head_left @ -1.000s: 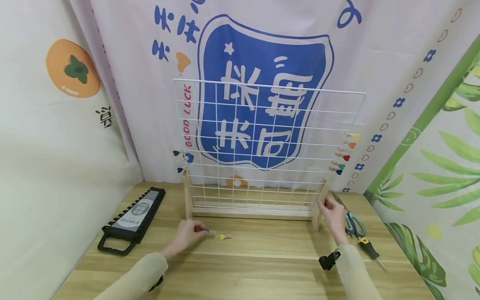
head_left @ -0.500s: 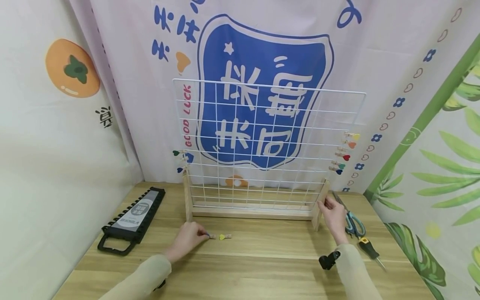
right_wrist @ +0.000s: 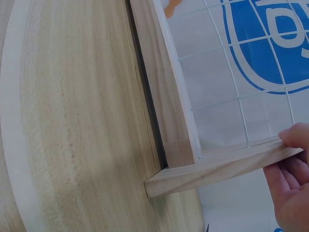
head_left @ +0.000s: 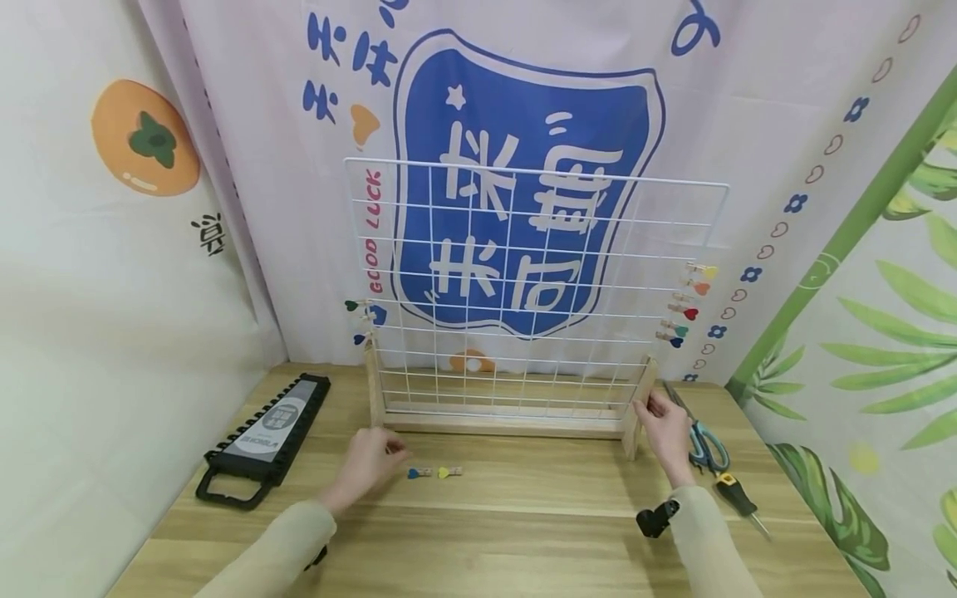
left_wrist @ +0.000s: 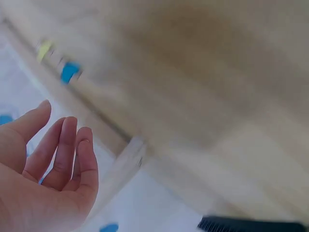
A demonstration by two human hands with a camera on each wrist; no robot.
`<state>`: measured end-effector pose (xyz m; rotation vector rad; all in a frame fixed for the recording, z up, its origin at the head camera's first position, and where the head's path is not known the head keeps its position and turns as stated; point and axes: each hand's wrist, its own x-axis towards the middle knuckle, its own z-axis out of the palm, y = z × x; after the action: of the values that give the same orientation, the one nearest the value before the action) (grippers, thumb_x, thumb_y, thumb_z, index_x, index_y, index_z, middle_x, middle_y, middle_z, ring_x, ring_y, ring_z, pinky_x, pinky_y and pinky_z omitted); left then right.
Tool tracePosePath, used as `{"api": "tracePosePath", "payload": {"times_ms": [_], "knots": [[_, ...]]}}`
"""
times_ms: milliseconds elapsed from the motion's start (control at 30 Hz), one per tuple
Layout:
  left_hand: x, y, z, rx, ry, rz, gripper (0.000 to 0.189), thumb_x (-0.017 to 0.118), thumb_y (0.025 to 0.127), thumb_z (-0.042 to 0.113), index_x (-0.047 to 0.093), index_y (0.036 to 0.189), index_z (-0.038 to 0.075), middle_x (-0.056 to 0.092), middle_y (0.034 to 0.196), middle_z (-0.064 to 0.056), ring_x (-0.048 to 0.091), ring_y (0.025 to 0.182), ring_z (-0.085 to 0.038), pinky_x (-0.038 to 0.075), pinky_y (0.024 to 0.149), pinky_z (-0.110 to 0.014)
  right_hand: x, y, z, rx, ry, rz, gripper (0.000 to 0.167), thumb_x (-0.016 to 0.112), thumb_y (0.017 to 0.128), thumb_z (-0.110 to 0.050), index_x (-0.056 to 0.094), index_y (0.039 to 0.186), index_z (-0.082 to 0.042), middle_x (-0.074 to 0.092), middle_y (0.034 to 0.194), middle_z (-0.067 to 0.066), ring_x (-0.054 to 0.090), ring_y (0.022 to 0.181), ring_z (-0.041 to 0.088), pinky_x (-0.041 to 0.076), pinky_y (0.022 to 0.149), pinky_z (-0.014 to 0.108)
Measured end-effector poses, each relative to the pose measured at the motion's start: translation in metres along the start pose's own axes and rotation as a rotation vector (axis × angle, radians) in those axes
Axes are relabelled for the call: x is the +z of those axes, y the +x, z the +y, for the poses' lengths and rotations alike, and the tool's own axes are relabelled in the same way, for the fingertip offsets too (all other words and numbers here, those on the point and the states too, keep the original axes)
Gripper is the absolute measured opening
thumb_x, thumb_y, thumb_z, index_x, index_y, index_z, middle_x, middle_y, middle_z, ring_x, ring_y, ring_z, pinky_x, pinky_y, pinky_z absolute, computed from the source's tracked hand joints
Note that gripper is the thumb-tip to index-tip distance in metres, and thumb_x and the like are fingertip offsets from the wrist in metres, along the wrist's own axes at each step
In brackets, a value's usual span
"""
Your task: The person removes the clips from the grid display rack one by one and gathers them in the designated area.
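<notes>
My left hand [head_left: 368, 467] hovers over the table just left of a small wooden clothespin with a blue heart [head_left: 419, 473], apart from it. In the left wrist view its fingers [left_wrist: 63, 154] are loosely bent with nothing between them. Beside the blue one lies a clothespin with a yellow heart [head_left: 450, 473]. My right hand [head_left: 665, 432] pinches the right wooden upright [head_left: 634, 415] of a stand that bears a white wire grid [head_left: 511, 242]. In the right wrist view, the thumb lies on one side of this upright [right_wrist: 227, 169] and fingers on the other.
Several heart clothespins [head_left: 689, 314] hang on the grid's right edge, and several more, including a green one [head_left: 351, 306], on its left. Scissors [head_left: 706, 448] and a screwdriver [head_left: 736, 496] lie at the right. A black rack with a handle [head_left: 269, 428] lies at the left.
My left hand has let go of the blue-heart clothespin and drawn back slightly up and left. The clothespin now lies in line with the yellow one. My right hand keeps its place.
</notes>
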<state>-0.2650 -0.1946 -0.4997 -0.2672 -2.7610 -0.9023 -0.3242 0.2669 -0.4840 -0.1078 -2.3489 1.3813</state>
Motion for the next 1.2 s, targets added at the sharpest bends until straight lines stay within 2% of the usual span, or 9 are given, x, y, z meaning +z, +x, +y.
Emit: {"api": "tracePosePath", "payload": {"times_ms": [200,400,500,633,800,933,967,1033,1200], "knots": [[-0.050,0.020,0.007,0.005,-0.061,0.077,0.013,0.075,0.086,0.011,0.076,0.094,0.001,0.076,0.084,-0.013,0.067,0.065,-0.016,0.052,0.055,-0.017,0.001,0.001,0.000,0.012,-0.017,0.006,0.033,0.061,0.097,-0.010,0.063,0.125,0.007,0.065,0.124,0.028,0.064,0.117,0.040,0.040,0.070,-0.006],[-0.105,0.036,0.019,0.060,-0.022,0.251,0.020,0.074,0.088,0.018,0.075,0.100,0.002,0.077,0.089,-0.016,0.069,0.071,-0.021,0.051,0.061,-0.018,0.002,0.003,0.001,0.013,-0.022,0.019,0.032,0.062,0.096,-0.009,0.064,0.124,0.007,0.066,0.123,0.027,0.063,0.117,0.040,0.041,0.070,-0.006],[-0.128,0.045,0.023,0.049,-0.024,0.318,0.023,0.074,0.090,0.022,0.075,0.102,0.002,0.077,0.092,-0.018,0.071,0.074,-0.025,0.051,0.062,-0.017,0.002,0.003,0.001,0.003,-0.019,0.019,0.034,0.062,0.096,-0.009,0.063,0.125,0.008,0.065,0.123,0.028,0.063,0.116,0.042,0.042,0.071,-0.005],[-0.153,0.056,0.028,0.011,-0.045,0.379,0.025,0.072,0.091,0.024,0.075,0.105,0.004,0.077,0.095,-0.018,0.069,0.074,-0.019,0.047,0.059,-0.012,0.003,0.003,0.002,0.012,-0.017,0.011,0.036,0.061,0.097,-0.010,0.061,0.128,0.007,0.064,0.126,0.027,0.063,0.118,0.041,0.042,0.071,-0.005],[-0.168,0.067,0.029,-0.029,-0.072,0.398,0.028,0.070,0.093,0.026,0.074,0.108,0.003,0.076,0.100,-0.020,0.070,0.080,-0.025,0.043,0.063,-0.009,0.002,0.002,0.005,0.021,-0.003,0.001,0.037,0.061,0.097,-0.010,0.060,0.130,0.007,0.063,0.128,0.027,0.067,0.115,0.031,0.040,0.070,-0.007],[-0.173,0.074,0.028,-0.064,-0.103,0.341,0.036,0.067,0.095,0.033,0.072,0.115,0.004,0.074,0.109,-0.020,0.070,0.094,-0.033,0.047,0.073,-0.017,0.002,0.002,0.005,0.008,0.001,0.006,0.035,0.061,0.097,-0.008,0.061,0.128,0.008,0.063,0.126,0.029,0.067,0.114,0.033,0.040,0.069,-0.007],[-0.173,0.076,0.028,-0.069,-0.112,0.327,0.037,0.067,0.095,0.034,0.071,0.116,0.004,0.074,0.111,-0.020,0.070,0.096,-0.034,0.048,0.075,-0.020,0.002,0.002,0.005,0.005,0.001,0.004,0.035,0.060,0.097,-0.008,0.060,0.128,0.009,0.062,0.127,0.029,0.062,0.119,0.042,0.039,0.069,-0.008],[-0.173,0.080,0.028,-0.076,-0.125,0.305,0.039,0.066,0.095,0.035,0.070,0.118,0.004,0.073,0.114,-0.021,0.069,0.099,-0.034,0.050,0.079,-0.025,0.001,0.002,0.004,0.003,0.008,0.000,0.035,0.060,0.097,-0.007,0.059,0.128,0.010,0.061,0.127,0.030,0.061,0.119,0.043,0.039,0.069,-0.008],[-0.170,0.088,0.029,-0.060,-0.141,0.298,0.035,0.065,0.096,0.030,0.070,0.117,0.002,0.072,0.114,-0.022,0.069,0.100,-0.035,0.049,0.080,-0.028,0.000,0.003,0.005,0.006,0.013,-0.005,0.036,0.059,0.098,-0.007,0.058,0.130,0.009,0.060,0.129,0.030,0.061,0.120,0.043,0.038,0.070,-0.008]]}}
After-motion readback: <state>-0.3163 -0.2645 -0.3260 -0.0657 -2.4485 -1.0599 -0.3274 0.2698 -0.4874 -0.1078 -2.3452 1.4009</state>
